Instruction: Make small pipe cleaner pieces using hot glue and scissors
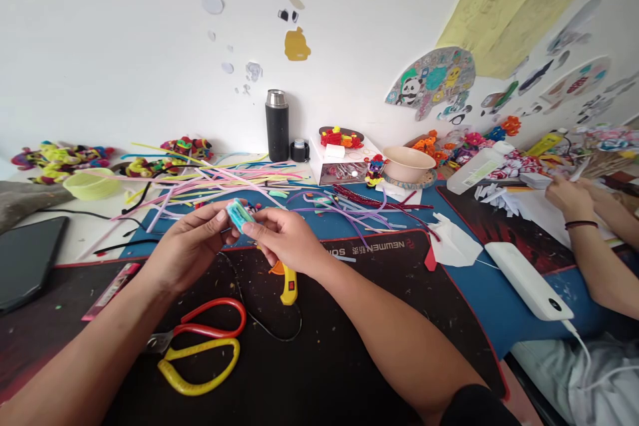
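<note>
Between both hands is a small light-blue and green fuzzy piece (239, 215), which looks like folded pipe cleaners. My left hand (200, 233) pinches it from the left, fingers curled behind. From the right, the thumb and fingers of my right hand (282, 236) close on its lower edge. Just under my right hand lies a yellow glue gun (289, 286), its front part hidden by the hand. Scissors (210, 346) with one red and one yellow handle rest on the black mat, their blades partly covered by my left forearm.
Loose pipe cleaners (234, 180) spread behind my hands. A black thermos (277, 126) stands by the wall, near a beige bowl (408, 165). At right are a white power bank (529, 281) and a co-worker's hands (574, 196) with paper. A dark tablet (30, 263) lies left.
</note>
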The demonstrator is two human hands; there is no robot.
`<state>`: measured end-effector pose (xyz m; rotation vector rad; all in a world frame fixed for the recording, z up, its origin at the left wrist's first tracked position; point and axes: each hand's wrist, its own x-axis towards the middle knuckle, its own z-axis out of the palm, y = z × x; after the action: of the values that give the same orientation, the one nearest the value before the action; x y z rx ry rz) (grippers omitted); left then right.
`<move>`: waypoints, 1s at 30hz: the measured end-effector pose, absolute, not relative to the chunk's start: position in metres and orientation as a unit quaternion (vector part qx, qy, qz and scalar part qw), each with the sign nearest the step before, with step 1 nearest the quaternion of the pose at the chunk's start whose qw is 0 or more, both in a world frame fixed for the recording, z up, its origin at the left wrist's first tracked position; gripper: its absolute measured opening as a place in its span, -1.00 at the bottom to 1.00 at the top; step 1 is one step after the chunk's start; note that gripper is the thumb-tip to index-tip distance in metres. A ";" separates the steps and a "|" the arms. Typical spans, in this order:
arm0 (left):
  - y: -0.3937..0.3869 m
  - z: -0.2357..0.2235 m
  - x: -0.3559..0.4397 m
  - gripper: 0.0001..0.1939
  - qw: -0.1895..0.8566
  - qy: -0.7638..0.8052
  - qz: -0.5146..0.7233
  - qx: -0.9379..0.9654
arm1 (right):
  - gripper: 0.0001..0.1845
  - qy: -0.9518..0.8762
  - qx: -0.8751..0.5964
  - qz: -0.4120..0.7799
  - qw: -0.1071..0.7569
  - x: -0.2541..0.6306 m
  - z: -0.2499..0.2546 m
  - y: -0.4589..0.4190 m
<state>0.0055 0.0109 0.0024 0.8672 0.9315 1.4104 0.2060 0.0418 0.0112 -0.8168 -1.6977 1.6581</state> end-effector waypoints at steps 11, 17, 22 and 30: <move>0.010 0.002 0.003 -0.59 0.634 0.378 0.575 0.352 | -0.50 -0.540 -0.248 0.761 0.260 0.207 0.015 0.043; 0.009 0.002 0.003 -0.68 0.636 0.372 0.577 0.354 | -0.51 -0.541 -0.252 0.762 0.249 0.207 0.013 0.044; 0.010 0.005 0.005 -0.64 0.616 0.393 0.587 0.349 | -0.49 -0.558 -0.265 0.741 0.264 0.206 0.012 0.043; 0.007 0.009 0.010 -0.67 0.567 0.410 0.589 0.404 | -0.50 -0.579 -0.275 0.711 0.288 0.203 0.008 0.043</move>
<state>0.0104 0.0075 0.0088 0.9503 0.9628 1.3851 0.2033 0.0429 0.0079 -0.7348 -1.5457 1.8999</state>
